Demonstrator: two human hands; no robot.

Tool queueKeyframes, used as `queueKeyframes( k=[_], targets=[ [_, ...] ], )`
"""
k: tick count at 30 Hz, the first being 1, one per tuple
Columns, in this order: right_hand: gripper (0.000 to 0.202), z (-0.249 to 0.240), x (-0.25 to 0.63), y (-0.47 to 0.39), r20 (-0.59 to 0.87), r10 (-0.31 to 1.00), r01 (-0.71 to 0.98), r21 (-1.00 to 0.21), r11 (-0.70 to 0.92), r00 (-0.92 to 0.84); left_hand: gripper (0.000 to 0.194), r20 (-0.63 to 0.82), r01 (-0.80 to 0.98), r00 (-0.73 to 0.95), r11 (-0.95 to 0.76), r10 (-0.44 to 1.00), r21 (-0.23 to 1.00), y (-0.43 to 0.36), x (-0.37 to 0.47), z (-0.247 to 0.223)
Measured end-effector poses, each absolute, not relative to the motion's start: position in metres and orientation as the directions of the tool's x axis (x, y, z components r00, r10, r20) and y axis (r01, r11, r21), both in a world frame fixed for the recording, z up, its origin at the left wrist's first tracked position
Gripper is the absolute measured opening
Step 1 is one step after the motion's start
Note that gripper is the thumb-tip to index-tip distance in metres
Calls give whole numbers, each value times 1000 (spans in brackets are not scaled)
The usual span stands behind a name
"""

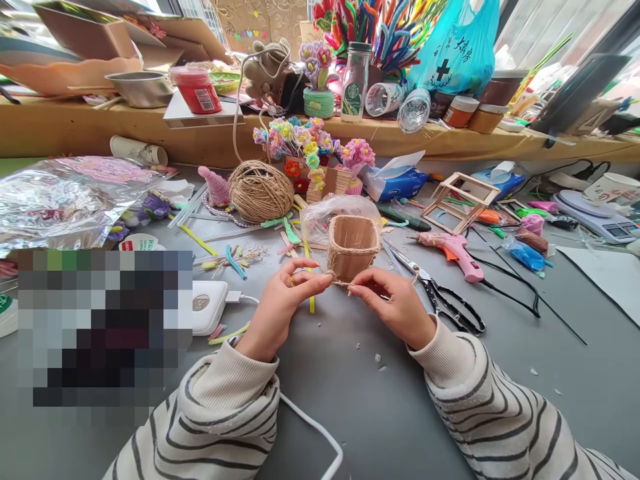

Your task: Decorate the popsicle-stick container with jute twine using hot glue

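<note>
Off the left edge of the table (320,400) it starts, where a spread of crinkled clear wrap (75,190) is laid, out of the way of the fine work, it seems. Toward the middle a white power bank (207,308) is seen, a cable plugged into its side, and farther back, nearer the far edge, a ball of twine (261,190) is parked, likely so that cord can be drawn within easy reach. Now the left hand (281,297): its thumb and forefinger are pinched together at the lower left corner of a small wooden basket (353,268), on the twine edging (353,251), which is also run around the rim. The basket itself is stood mouth up at mid-table, between the hands, its wall turned to the near edge, presumably so the base can be got at. From the other side it is met by the right hand (393,293), thumb and forefinger closed on the edging at the base; by such light fingertip grips, the cord is probably steadied against the wood without the slats being squeezed. Just beyond that hand, scissors (450,300) are laid open-handled, and a pink glue gun (453,252) is rested behind them, both handy for the right side. Out by the right edge, a kitchen scale (597,217) is set back, well apart from the action.
</note>
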State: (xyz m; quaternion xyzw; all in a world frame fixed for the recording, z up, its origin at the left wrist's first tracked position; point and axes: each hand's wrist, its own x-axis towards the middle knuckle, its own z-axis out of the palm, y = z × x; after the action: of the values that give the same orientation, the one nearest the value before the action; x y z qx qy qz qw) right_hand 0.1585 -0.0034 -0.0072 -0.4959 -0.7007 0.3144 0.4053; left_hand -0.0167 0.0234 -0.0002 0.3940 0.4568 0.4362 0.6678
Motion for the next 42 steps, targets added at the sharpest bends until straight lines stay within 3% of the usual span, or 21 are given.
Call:
queueKeyframes(
  k=[11, 42],
  targets=[
    [7, -9, 161, -3, 396, 902, 428, -794, 431, -173, 38, -327, -150, 222, 364, 919, 919, 19, -12, 8],
    [3, -11, 163, -2, 454, 872, 421, -766, 487, -182, 41, -326, 24, 335, 337, 884, 941, 22, -17, 4]
  ],
)
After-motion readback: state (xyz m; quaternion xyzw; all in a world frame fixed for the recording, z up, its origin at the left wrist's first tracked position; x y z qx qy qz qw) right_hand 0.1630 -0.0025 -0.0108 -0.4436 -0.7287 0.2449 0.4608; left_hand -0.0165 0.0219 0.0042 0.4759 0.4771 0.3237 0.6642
